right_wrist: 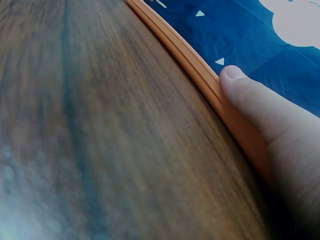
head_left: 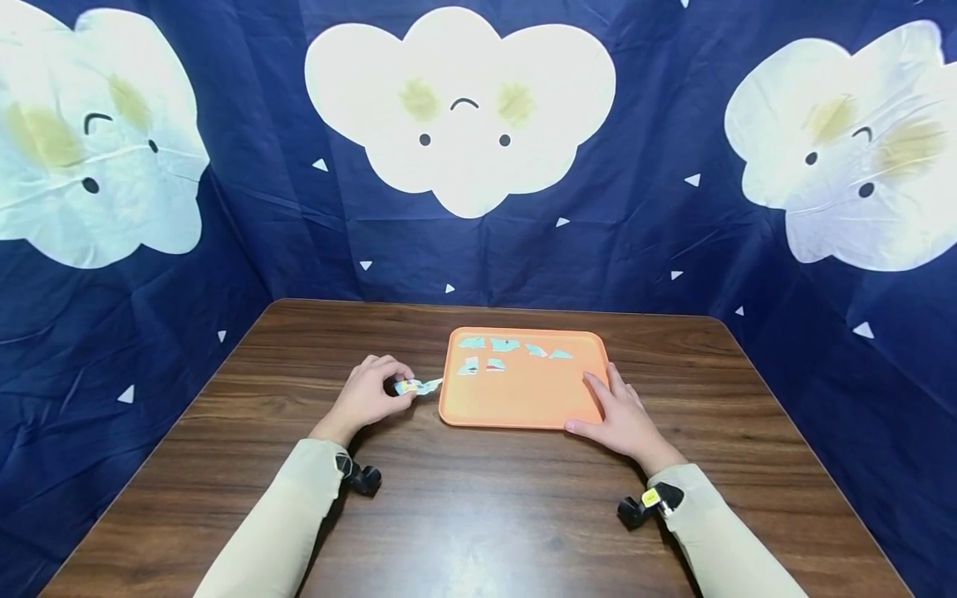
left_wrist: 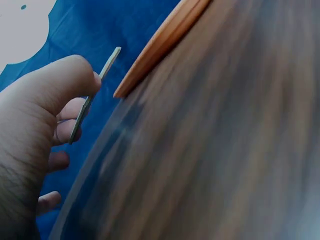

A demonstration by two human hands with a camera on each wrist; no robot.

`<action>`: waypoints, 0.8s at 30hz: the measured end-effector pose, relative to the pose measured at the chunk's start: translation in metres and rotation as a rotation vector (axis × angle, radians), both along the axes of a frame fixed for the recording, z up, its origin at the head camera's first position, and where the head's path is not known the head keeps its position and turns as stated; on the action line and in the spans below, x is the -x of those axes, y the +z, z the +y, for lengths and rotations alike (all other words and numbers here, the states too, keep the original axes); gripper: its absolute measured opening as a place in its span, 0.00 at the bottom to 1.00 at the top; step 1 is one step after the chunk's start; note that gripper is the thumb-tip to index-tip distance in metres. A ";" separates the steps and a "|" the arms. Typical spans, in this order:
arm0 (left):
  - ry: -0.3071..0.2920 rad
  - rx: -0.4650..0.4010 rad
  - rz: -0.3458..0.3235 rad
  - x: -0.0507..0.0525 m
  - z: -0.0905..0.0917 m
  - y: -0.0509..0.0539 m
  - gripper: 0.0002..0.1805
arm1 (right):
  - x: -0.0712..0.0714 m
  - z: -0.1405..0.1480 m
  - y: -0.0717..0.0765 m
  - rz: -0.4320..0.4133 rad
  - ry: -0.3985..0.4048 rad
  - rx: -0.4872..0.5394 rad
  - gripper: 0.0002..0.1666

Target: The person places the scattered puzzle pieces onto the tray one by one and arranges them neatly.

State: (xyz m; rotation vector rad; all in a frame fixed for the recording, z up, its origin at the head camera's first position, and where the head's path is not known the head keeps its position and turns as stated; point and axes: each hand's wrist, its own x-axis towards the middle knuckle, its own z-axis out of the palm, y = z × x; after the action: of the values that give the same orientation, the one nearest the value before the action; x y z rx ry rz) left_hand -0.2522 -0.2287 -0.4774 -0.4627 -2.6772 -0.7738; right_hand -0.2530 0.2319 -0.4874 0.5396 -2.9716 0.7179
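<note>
My left hand (head_left: 370, 394) is left of the orange tray (head_left: 534, 399), pinching a thin, flat puzzle piece (head_left: 419, 387) with light blue and yellow print. In the left wrist view this piece (left_wrist: 95, 92) is edge-on between thumb and fingers, its printed face hidden. Its right tip comes close to the tray's left rim; whether they touch I cannot tell. My right hand (head_left: 616, 415) rests on the tray's near right corner with fingers spread. The thumb (right_wrist: 245, 95) lies along the near rim in the right wrist view.
Several irregular light blue pieces lie in two rows in the tray's far left part, among them a wide piece (head_left: 504, 345) and one with red (head_left: 496, 365). The brown wood-grain table (head_left: 478, 507) ends at a dark blue cloth (head_left: 478, 257) printed with clouds.
</note>
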 end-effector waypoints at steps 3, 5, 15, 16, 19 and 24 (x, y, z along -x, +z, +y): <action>0.003 -0.003 0.010 0.004 0.010 0.003 0.14 | 0.001 0.000 0.000 -0.007 -0.002 -0.004 0.62; 0.005 -0.002 0.015 0.006 0.017 0.005 0.14 | 0.000 0.000 0.001 -0.011 -0.003 -0.002 0.62; 0.021 0.058 -0.002 0.018 0.057 0.017 0.14 | -0.001 0.001 0.001 -0.001 -0.006 0.002 0.62; 0.021 0.066 -0.003 0.019 0.061 0.019 0.15 | -0.001 0.001 0.001 -0.001 -0.007 0.002 0.62; 0.022 0.092 -0.005 0.022 0.074 0.023 0.15 | 0.000 0.002 0.001 -0.002 -0.012 0.005 0.62; 0.027 0.093 -0.013 0.027 0.092 0.028 0.17 | 0.001 0.002 -0.001 -0.010 -0.006 0.003 0.63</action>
State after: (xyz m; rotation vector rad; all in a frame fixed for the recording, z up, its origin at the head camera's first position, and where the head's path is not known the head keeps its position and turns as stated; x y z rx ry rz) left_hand -0.2793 -0.1368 -0.4496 -0.4440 -2.7346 -0.6482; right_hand -0.2544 0.2334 -0.4883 0.5278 -2.9796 0.7259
